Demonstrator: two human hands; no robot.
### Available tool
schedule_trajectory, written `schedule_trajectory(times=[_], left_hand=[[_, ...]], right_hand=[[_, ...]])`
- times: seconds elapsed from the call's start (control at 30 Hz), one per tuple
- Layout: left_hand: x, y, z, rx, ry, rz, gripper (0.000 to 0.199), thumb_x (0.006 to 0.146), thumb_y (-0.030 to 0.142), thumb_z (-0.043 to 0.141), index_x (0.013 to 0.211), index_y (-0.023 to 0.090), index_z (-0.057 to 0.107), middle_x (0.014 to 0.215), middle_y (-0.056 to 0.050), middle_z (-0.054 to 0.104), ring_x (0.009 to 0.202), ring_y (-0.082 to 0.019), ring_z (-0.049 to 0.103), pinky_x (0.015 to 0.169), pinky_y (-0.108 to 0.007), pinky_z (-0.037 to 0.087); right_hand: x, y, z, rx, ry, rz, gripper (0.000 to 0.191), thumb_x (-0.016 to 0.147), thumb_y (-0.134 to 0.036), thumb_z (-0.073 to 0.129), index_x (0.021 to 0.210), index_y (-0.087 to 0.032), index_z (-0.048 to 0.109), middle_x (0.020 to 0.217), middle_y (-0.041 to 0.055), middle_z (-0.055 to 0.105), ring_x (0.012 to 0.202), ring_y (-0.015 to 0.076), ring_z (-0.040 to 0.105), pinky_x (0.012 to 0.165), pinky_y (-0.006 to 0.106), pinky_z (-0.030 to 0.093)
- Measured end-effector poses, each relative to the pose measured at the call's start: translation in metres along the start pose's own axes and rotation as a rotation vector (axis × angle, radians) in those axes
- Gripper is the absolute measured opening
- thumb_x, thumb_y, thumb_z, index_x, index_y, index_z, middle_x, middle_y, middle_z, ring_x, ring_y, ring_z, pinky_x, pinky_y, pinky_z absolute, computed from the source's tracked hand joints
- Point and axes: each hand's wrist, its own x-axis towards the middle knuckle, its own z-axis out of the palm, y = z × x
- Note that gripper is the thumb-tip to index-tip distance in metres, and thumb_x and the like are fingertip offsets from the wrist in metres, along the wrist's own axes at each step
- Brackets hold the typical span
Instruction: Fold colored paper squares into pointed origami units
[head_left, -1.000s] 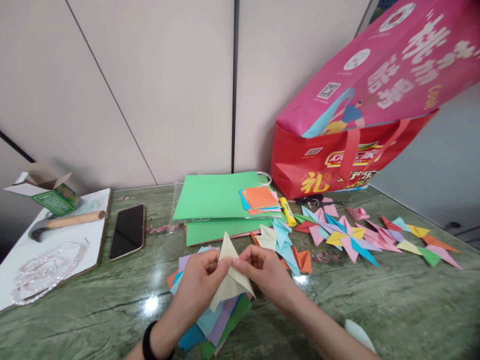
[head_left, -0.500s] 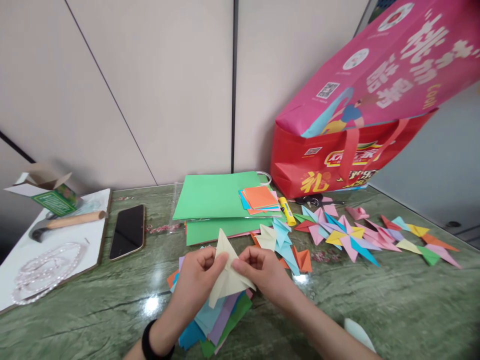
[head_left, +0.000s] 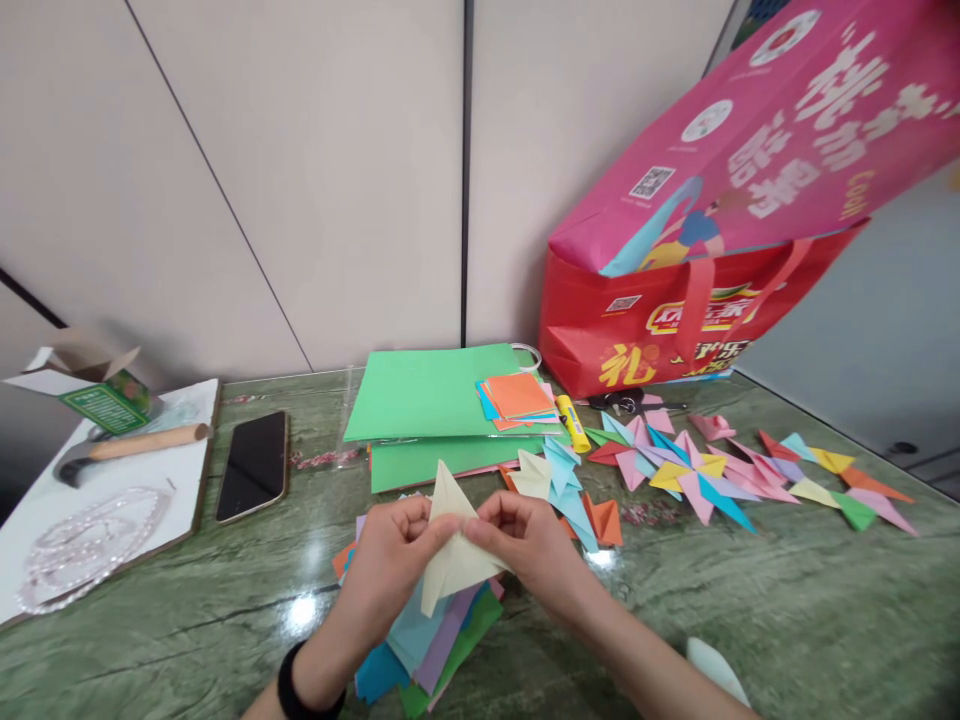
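A folded piece of cream origami paper (head_left: 459, 572) is held between my two hands, its one point facing up and away. My left hand (head_left: 401, 545) pinches its left side, the thumb lying on the front. On the right side, my right hand (head_left: 517, 540) grips it with thumb and curled fingers, and both thumbtips nearly meet at its middle. Under it lies a loose pile of coloured paper sheets (head_left: 442, 650), partly hidden by my hands. Cream, light blue and orange folded pieces (head_left: 568, 480) lie just beyond my right hand.
Green paper sheets (head_left: 420, 390) lie at the back, with small orange squares (head_left: 520, 396) and a yellow glue stick (head_left: 573, 424). Folded paper stars (head_left: 694, 470) spread rightward before a red bag (head_left: 600, 330). Leftward are a phone (head_left: 253, 465), a hammer (head_left: 150, 441) and bead strings (head_left: 97, 550).
My thumbs have drawn closer together at the paper's middle. The cream paper stays in both hands, and the view has shifted slightly.
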Motion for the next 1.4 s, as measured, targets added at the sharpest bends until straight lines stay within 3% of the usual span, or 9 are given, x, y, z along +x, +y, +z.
schedule_trajectory(times=[0.13, 0.33, 0.43, 0.57, 0.9, 1.13, 1.4], left_hand=[[-0.002, 0.002, 0.001, 0.014, 0.04, 0.001, 0.026, 0.063, 0.032, 0.068, 0.052, 0.014, 0.054, 0.041, 0.006, 0.048, 0.037, -0.007, 0.04, 0.037, -0.016, 0.025], [-0.002, -0.001, -0.002, -0.034, 0.051, -0.03, 0.027, 0.063, 0.037, 0.069, 0.068, 0.011, 0.063, 0.057, -0.004, 0.066, 0.046, -0.014, 0.056, 0.043, -0.021, 0.039], [0.002, -0.005, -0.006, -0.03, 0.077, -0.01, 0.029, 0.065, 0.04, 0.068, 0.068, 0.012, 0.062, 0.055, -0.003, 0.065, 0.045, -0.014, 0.056, 0.041, -0.021, 0.038], [0.004, -0.007, -0.011, -0.07, 0.13, -0.001, 0.03, 0.065, 0.041, 0.069, 0.063, 0.013, 0.057, 0.048, 0.001, 0.059, 0.042, -0.012, 0.052, 0.039, -0.019, 0.036], [0.005, -0.005, -0.01, -0.129, 0.102, -0.015, 0.029, 0.065, 0.04, 0.069, 0.064, 0.013, 0.058, 0.05, 0.0, 0.061, 0.043, -0.012, 0.052, 0.04, -0.019, 0.037], [0.005, -0.002, -0.011, -0.123, 0.11, -0.045, 0.028, 0.063, 0.038, 0.07, 0.065, 0.013, 0.06, 0.05, -0.001, 0.063, 0.04, -0.012, 0.053, 0.038, -0.02, 0.037], [0.005, 0.0, -0.01, -0.223, 0.066, -0.063, 0.029, 0.063, 0.037, 0.071, 0.074, 0.011, 0.065, 0.055, -0.003, 0.067, 0.046, -0.014, 0.056, 0.042, -0.021, 0.042]], right_hand=[[-0.001, 0.001, 0.001, -0.039, 0.019, -0.002, 0.036, 0.062, -0.046, 0.069, 0.061, -0.016, 0.05, 0.047, -0.0065, 0.045, 0.038, 0.0053, 0.04, 0.034, 0.017, 0.031], [-0.001, 0.0, 0.001, 0.02, -0.065, 0.074, 0.036, 0.065, -0.051, 0.065, 0.066, -0.017, 0.052, 0.051, -0.0057, 0.051, 0.038, 0.0072, 0.047, 0.035, 0.019, 0.039], [0.0, -0.002, 0.0, 0.047, -0.068, 0.091, 0.036, 0.063, -0.049, 0.066, 0.071, -0.016, 0.054, 0.056, -0.0048, 0.054, 0.043, 0.0078, 0.051, 0.038, 0.019, 0.04], [-0.001, -0.005, -0.001, 0.04, -0.049, 0.098, 0.037, 0.063, -0.05, 0.066, 0.066, -0.016, 0.052, 0.049, -0.0064, 0.05, 0.039, 0.0068, 0.047, 0.037, 0.019, 0.038], [0.001, -0.005, -0.002, -0.021, -0.053, 0.111, 0.043, 0.06, -0.058, 0.064, 0.061, -0.017, 0.049, 0.05, -0.0041, 0.054, 0.038, 0.0082, 0.048, 0.037, 0.021, 0.039], [0.001, -0.002, -0.001, -0.145, -0.032, -0.02, 0.039, 0.066, -0.054, 0.061, 0.059, -0.017, 0.051, 0.05, -0.0032, 0.054, 0.043, 0.0087, 0.049, 0.043, 0.022, 0.041], [0.0, -0.003, -0.001, -0.077, -0.014, -0.017, 0.036, 0.074, -0.053, 0.052, 0.066, -0.018, 0.051, 0.049, -0.0032, 0.054, 0.042, 0.0104, 0.051, 0.042, 0.022, 0.042]])
